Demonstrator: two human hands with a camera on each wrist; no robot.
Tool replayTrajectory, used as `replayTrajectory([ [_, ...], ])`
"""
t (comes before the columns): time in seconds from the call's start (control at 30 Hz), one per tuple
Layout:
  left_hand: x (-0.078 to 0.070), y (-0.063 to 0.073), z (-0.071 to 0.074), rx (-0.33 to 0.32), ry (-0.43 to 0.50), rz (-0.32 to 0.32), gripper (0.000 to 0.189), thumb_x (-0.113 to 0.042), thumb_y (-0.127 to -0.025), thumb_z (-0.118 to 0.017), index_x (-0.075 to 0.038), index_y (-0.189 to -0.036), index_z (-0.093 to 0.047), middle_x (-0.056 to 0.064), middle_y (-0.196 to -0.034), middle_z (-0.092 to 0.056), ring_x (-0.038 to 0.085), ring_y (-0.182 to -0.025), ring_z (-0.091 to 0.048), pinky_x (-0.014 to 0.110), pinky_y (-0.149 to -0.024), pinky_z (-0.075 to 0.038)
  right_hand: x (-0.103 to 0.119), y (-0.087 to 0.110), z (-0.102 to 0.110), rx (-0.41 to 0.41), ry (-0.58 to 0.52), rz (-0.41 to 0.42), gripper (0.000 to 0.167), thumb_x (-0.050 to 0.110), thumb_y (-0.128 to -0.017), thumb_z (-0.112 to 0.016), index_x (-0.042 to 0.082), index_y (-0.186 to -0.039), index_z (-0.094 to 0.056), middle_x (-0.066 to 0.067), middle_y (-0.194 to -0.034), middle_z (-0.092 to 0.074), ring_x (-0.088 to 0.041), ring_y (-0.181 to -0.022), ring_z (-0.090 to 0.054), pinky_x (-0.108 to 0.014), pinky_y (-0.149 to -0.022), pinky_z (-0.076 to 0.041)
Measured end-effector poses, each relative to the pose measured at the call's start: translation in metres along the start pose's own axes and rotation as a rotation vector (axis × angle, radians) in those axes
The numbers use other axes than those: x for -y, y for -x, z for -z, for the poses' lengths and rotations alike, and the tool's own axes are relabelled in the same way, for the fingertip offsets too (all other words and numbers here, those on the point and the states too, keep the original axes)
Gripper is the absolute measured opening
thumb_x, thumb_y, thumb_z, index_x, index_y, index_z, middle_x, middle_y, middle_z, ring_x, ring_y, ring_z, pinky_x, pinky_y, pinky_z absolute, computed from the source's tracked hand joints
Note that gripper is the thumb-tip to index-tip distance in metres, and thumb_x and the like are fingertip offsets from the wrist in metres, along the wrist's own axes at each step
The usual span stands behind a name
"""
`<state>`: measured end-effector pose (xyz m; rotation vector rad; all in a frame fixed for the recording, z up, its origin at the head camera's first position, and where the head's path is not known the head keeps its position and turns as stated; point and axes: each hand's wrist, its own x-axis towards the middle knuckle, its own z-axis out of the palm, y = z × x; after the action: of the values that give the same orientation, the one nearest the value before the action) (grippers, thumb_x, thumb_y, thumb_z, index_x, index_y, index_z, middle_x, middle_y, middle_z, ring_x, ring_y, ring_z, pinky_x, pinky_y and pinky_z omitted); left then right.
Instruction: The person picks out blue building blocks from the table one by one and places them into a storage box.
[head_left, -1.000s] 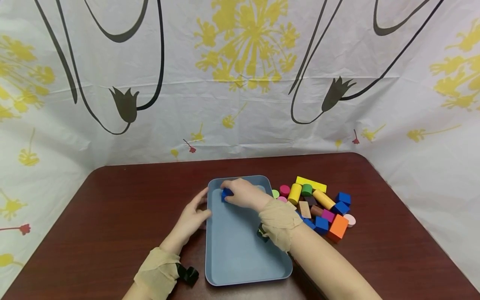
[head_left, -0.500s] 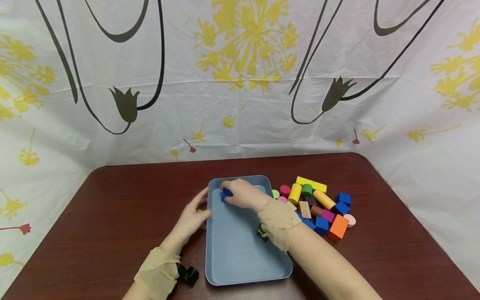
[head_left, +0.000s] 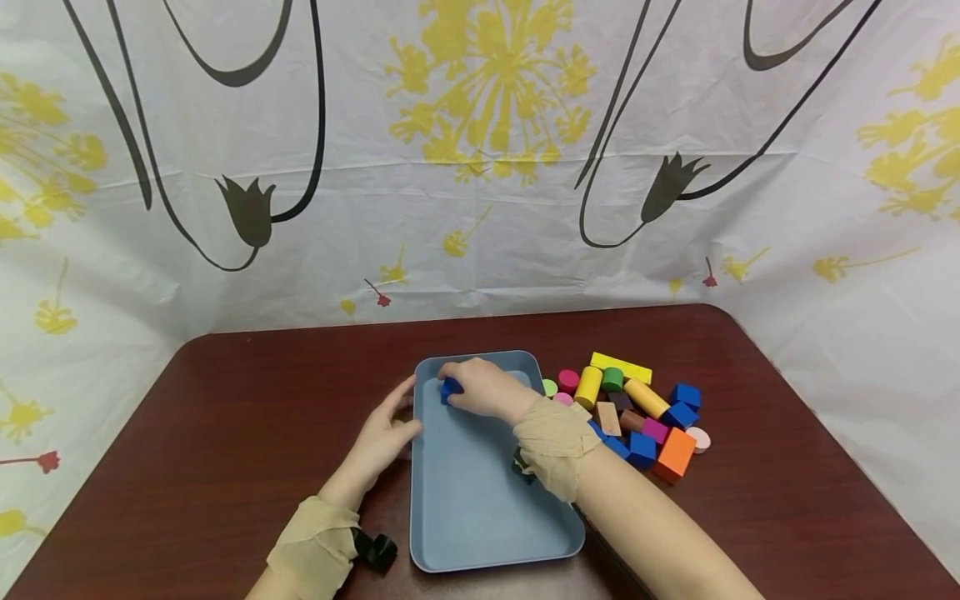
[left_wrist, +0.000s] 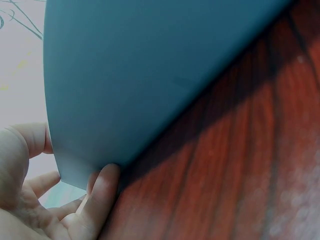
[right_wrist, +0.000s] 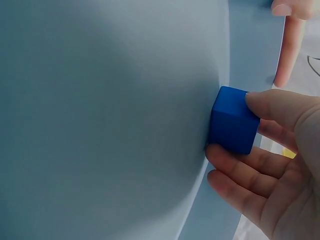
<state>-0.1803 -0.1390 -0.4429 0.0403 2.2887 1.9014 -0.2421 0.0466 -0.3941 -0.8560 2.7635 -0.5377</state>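
My right hand (head_left: 487, 388) pinches a blue cube (right_wrist: 233, 120) between thumb and fingers at the far left end of the blue-grey tray (head_left: 480, 517). In the right wrist view the cube stands on the tray floor, close against the tray's wall. My left hand (head_left: 378, 442) rests at the tray's left side, its thumb and index finger spread along the rim. Seen by the left wrist camera, its fingertips (left_wrist: 107, 180) touch the outside of the tray wall (left_wrist: 125, 75).
Right of the tray lies a pile of coloured wooden blocks, among them an orange block (head_left: 675, 455), a yellow cylinder (head_left: 588, 387), a long yellow block (head_left: 621, 367) and several blue cubes. The brown table (head_left: 285, 400) ends at a patterned white cloth (head_left: 480, 250) behind.
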Motion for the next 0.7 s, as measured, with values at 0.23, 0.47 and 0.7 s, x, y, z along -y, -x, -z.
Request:
replayTrajectory([
  [0.23, 0.0004, 0.0, 0.0001, 0.0, -0.001, -0.004, 0.075, -0.001, -0.083, -0.056, -0.02, -0.151, -0.031, 0.016, -0.134, -0.049, 0.024, -0.073, -0.063, 0.039, -0.057, -0.053, 0.0006, -0.0004, 0.0, 0.003, -0.002, 0.01, 0.045, 0.018, -0.091, -0.065, 0.008, -0.134, -0.055, -0.009, -0.126, -0.06, -0.021, -0.112, -0.058, -0.039, -0.093, -0.046],
  [0.47, 0.0024, -0.0002, 0.0001, -0.001, 0.001, -0.007, 0.075, 0.0, -0.084, -0.055, -0.02, -0.151, -0.031, 0.016, -0.133, -0.049, 0.024, -0.073, -0.063, 0.04, -0.057, -0.054, 0.0009, 0.0008, 0.0009, -0.002, -0.007, 0.005, 0.048, 0.02, -0.091, -0.065, 0.008, -0.136, -0.053, -0.009, -0.128, -0.059, -0.02, -0.111, -0.058, -0.038, -0.094, -0.046],
  [0.7, 0.0013, 0.0, -0.0005, -0.006, 0.0, -0.012, 0.074, 0.001, -0.084, -0.055, -0.019, -0.151, -0.031, 0.016, -0.132, -0.05, 0.024, -0.074, -0.063, 0.04, -0.057, -0.054, 0.0024, 0.0027, 0.0065, -0.017, -0.005, 0.014, 0.046, 0.021, -0.091, -0.065, 0.007, -0.133, -0.055, -0.008, -0.126, -0.06, -0.019, -0.108, -0.058, -0.036, -0.092, -0.047],
])
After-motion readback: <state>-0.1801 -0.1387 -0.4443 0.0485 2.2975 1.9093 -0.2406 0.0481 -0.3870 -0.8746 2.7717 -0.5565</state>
